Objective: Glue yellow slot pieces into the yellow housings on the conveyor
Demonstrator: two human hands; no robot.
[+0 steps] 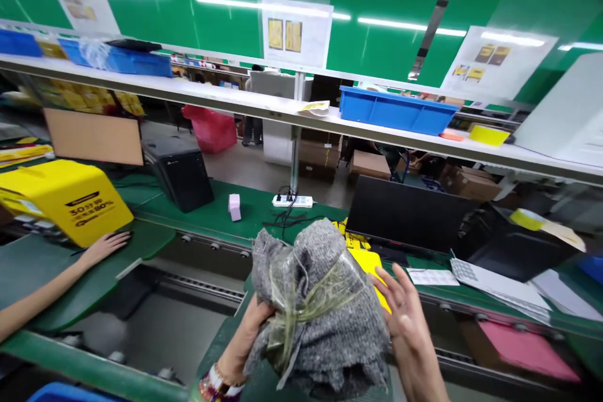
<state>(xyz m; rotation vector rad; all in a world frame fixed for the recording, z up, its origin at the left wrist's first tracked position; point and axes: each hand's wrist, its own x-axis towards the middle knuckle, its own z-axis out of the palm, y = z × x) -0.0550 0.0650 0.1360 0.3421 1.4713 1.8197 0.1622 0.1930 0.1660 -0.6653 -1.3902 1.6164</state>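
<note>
Grey knit cloth bundle (315, 308) wrapped in clear plastic, held up right over the near edge of the green worktop (211, 220). Left hand (249, 333) is curled around its lower left side, gripping it, with a beaded bracelet (211, 383) on the wrist. Right hand (407, 326) is open, fingers spread wide, just beside the bundle's right side; can't really tell if it's touching. Just past that hand, a yellow printed card (370, 270) lies on the worktop near a black monitor (407, 213). Further back there's a white power strip (292, 201) with black cables and a small pink box (234, 207). Over at the worktop's left end, a co-worker's hand (106, 248) rests beside a big yellow sign (66, 201). Blue plastic crate (398, 110) sits up on the white shelf (235, 100).
</note>
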